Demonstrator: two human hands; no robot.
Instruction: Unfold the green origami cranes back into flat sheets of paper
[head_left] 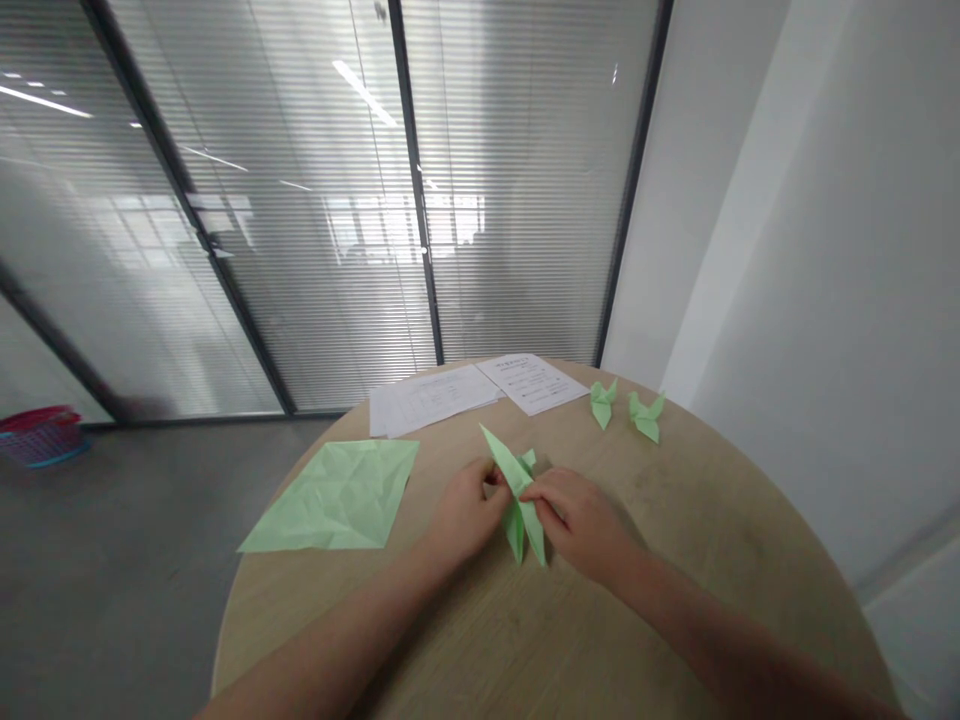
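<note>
Between my hands, over the middle of the round table, is a green folded paper figure (513,466) with long pointed flaps. My left hand (472,502) pinches it from the left, fingers closed and partly hidden behind the paper. My right hand (576,515) grips its right side, thumb and forefinger pressed together on a flap. One flap points up and away to the left, while two narrow points hang down toward me. Left of my hands lies a creased green paper sheet (341,495), opened out and reaching over the table's left edge.
Two small folded green paper figures (602,404) stand at the table's (720,560) far right. Printed white sheets (442,398) lie along the far edge. A red and blue basket (43,436) sits on the floor at left. A glass partition with blinds and a white wall stand close behind.
</note>
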